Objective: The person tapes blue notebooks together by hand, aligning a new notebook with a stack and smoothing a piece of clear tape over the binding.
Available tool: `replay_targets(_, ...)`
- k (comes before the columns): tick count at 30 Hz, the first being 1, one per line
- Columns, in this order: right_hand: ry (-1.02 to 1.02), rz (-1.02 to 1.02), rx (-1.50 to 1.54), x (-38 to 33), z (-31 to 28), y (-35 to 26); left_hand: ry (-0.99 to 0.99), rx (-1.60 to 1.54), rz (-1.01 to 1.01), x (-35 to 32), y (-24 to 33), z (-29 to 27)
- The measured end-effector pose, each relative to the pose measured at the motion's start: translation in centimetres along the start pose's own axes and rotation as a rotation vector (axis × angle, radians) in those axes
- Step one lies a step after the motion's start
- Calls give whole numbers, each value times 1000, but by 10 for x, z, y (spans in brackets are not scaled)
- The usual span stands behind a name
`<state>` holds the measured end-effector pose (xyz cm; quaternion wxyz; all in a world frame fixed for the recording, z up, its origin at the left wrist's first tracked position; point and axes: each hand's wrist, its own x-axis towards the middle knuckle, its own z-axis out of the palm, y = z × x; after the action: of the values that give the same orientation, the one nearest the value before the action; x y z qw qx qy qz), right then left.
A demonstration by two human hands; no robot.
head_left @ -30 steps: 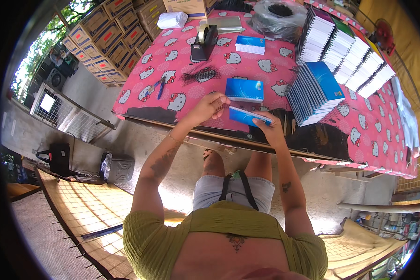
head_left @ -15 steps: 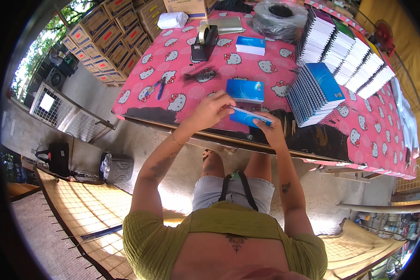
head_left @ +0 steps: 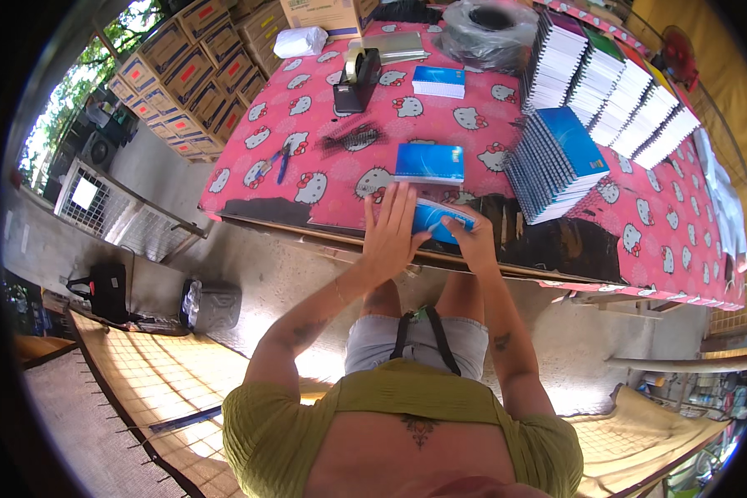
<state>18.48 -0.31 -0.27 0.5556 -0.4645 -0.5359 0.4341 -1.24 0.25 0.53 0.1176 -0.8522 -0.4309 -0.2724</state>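
A small blue notebook (head_left: 431, 217) lies tilted at the table's near edge, between my hands. My right hand (head_left: 476, 242) grips its right side, thumb bent over the blue cover. On the left, my left hand (head_left: 390, 234) has its fingers stretched out flat along the notebook's edge, its thumb near the lower corner. Just beyond sits a blue notebook pile (head_left: 430, 162). A tall stack of blue spiral-bound notebooks (head_left: 556, 162) stands to the right. Black binding coils (head_left: 353, 137) and blue-handled pliers (head_left: 283, 164) lie to the left.
A black tape dispenser (head_left: 357, 80) and another small blue notebook pile (head_left: 438, 81) stand farther back. Behind them is a plastic-wrapped black roll (head_left: 490, 37). Tall notebook stacks (head_left: 606, 83) line the right. Cardboard boxes (head_left: 187, 79) are piled beyond the table's left side.
My left hand has gone from pinching at the notebook's upper left edge to lying with fingers stretched out beside it. The notebook has turned slightly; my right hand still grips it.
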Motion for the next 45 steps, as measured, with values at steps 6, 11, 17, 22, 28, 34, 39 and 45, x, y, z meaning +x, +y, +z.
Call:
replay_targets(6, -37, 13, 49, 5, -2, 0, -74, -326, -20, 43, -50, -19)
replay_targets(11, -52, -36, 55, 3, -2, -1, -102, -450, 87, 50, -60, -25)
replay_targets(17, 73, 85, 147, -4, 2, -19, -50, 43, 65, 17, -8, -15)
replay_targets(22, 17, 19, 34, -4, -1, -23, -55, 18, -26, 29, -4, -12)
replay_targets(28, 35, -37, 46, -4, -8, -30, 50, -48, 91, 12, 2, -5)
replay_targets(34, -76, -65, -58, 3, -17, -8, -24, -353, 236, 63, -32, -32)
replay_targets(39, -135, -56, -11, -1, -16, -4, -82, -423, 277, 65, -33, -38)
replay_targets(45, -143, -25, 14, -3, -16, -2, -119, -295, 378, 66, -34, -33)
